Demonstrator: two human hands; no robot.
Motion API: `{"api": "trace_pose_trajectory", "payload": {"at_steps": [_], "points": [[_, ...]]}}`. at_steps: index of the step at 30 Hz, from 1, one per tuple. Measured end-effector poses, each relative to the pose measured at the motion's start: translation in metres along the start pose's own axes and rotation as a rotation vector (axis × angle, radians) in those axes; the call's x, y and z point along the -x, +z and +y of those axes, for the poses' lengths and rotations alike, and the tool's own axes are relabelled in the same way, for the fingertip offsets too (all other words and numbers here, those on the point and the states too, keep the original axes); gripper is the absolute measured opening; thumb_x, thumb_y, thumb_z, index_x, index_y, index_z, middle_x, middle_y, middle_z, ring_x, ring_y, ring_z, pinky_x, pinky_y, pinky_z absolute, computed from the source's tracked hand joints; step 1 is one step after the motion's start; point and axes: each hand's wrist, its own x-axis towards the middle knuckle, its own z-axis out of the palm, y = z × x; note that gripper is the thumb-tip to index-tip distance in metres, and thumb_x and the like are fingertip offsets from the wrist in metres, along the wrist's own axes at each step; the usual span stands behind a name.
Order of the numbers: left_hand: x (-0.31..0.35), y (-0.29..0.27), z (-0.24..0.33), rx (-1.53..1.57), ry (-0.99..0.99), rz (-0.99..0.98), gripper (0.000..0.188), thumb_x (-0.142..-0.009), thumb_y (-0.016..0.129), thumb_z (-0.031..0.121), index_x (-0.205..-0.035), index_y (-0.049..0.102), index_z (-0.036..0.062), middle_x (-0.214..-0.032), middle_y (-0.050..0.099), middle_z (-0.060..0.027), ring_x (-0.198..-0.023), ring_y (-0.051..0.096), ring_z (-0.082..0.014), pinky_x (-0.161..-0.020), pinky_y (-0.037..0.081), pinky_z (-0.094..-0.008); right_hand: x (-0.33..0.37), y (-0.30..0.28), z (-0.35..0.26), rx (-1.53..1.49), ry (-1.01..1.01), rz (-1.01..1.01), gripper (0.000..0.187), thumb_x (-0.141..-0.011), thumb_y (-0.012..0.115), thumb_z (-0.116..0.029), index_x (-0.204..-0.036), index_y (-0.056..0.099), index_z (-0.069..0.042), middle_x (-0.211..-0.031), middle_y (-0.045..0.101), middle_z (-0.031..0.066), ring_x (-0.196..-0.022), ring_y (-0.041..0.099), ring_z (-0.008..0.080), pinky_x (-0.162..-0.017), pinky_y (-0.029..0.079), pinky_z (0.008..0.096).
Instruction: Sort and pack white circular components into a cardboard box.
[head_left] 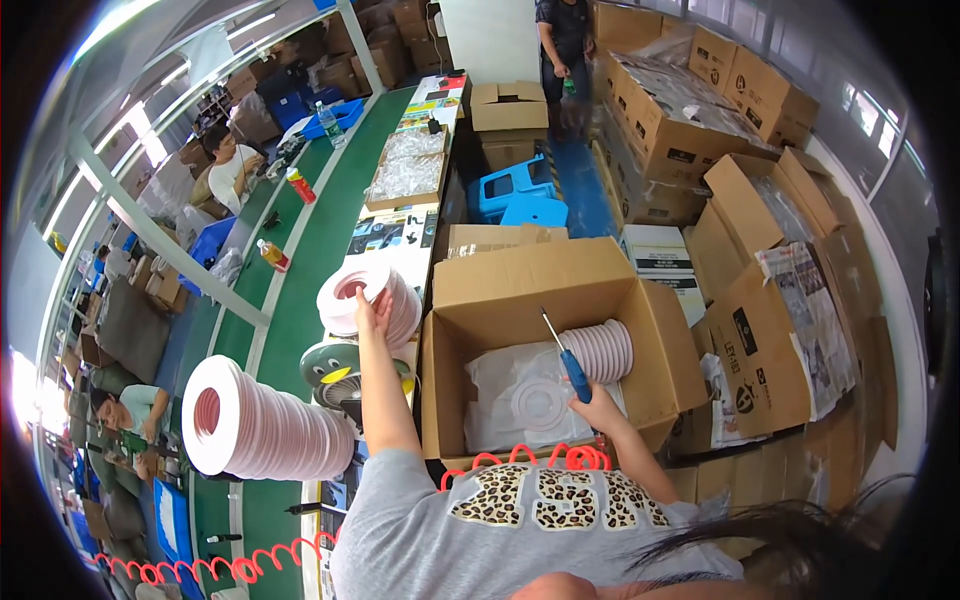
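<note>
Left hand (371, 303) fingers curl over the rim of a stack of flat pink rings (366, 298), centre-left of frame. Right hand (598, 408) grips a blue-handled screwdriver (565, 358), metal shaft up, over an open cardboard box (545, 275) holding more rings (601, 352) on clear plastic. A longer ring stack (262, 425) lies lower left.

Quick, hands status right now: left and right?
Left hand: closed on a stack of pink-and-white rings, lifted above the bench.
Right hand: closed on a blue-handled screwdriver, over the open cardboard box.
</note>
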Motion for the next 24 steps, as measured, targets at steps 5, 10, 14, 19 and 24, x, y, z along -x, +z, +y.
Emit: {"api": "trace_pose_trajectory", "payload": {"at_steps": [5, 10, 14, 19, 24], "points": [[0.005, -0.016, 0.005, 0.201, -0.279, -0.14, 0.048, -0.085, 0.05, 0.04, -0.104, 0.05, -0.0035, -0.103, 0.058, -0.0172, -0.095, 0.057, -0.0251, -0.082, 0.048, -0.0328, -0.005, 0.006, 0.004, 0.0, -0.016, -0.012, 0.04, -0.071, 0.06, -0.007, -0.11, 0.053, -0.007, -0.068, 0.05, 0.0019, -0.061, 0.046, 0.0104, -0.059, 0.042, 0.0264], [0.021, -0.004, -0.011, 0.416, -0.315, -0.195, 0.043, -0.085, 0.051, 0.033, -0.106, 0.051, -0.0051, -0.109, 0.056, -0.0159, -0.103, 0.054, -0.0238, -0.087, 0.045, -0.0353, -0.004, 0.007, 0.003, 0.033, -0.028, 0.028, 0.041, -0.071, 0.061, -0.01, -0.11, 0.053, -0.007, -0.069, 0.05, 0.0043, -0.061, 0.046, 0.0118, -0.059, 0.041, 0.0278], [0.03, 0.011, -0.006, -0.064, -0.181, -0.34, 0.039, -0.085, 0.053, 0.031, -0.108, 0.053, -0.001, -0.106, 0.057, -0.014, -0.099, 0.055, -0.022, -0.084, 0.046, -0.0309, -0.003, 0.006, 0.003, 0.065, -0.023, 0.007, 0.042, -0.072, 0.061, -0.006, -0.112, 0.053, -0.008, -0.067, 0.048, -0.0022, -0.061, 0.043, 0.0074, -0.057, 0.039, 0.0239], [0.038, 0.032, 0.018, -1.59, 0.914, -0.077, 0.06, -0.072, 0.067, 0.038, -0.108, 0.049, -0.0062, -0.103, 0.056, -0.0211, -0.097, 0.054, -0.0285, -0.081, 0.043, -0.035, 0.005, 0.001, 0.004, 0.075, 0.01, 0.03, 0.042, -0.072, 0.062, -0.006, -0.113, 0.053, -0.009, -0.066, 0.047, -0.0027, -0.06, 0.042, 0.0071, -0.056, 0.038, 0.0238], [0.028, 0.019, 0.034, -2.366, 0.62, 0.111, 0.091, -0.05, 0.076, 0.053, -0.111, 0.045, -0.0075, -0.117, 0.048, -0.0235, -0.119, 0.038, -0.0336, -0.097, 0.033, -0.0411, 0.007, 0.002, 0.012, 0.011, -0.001, 0.055, 0.041, -0.071, 0.062, -0.011, -0.111, 0.054, -0.009, -0.063, 0.048, 0.0013, -0.054, 0.042, 0.0101, -0.053, 0.038, 0.0274]]}}
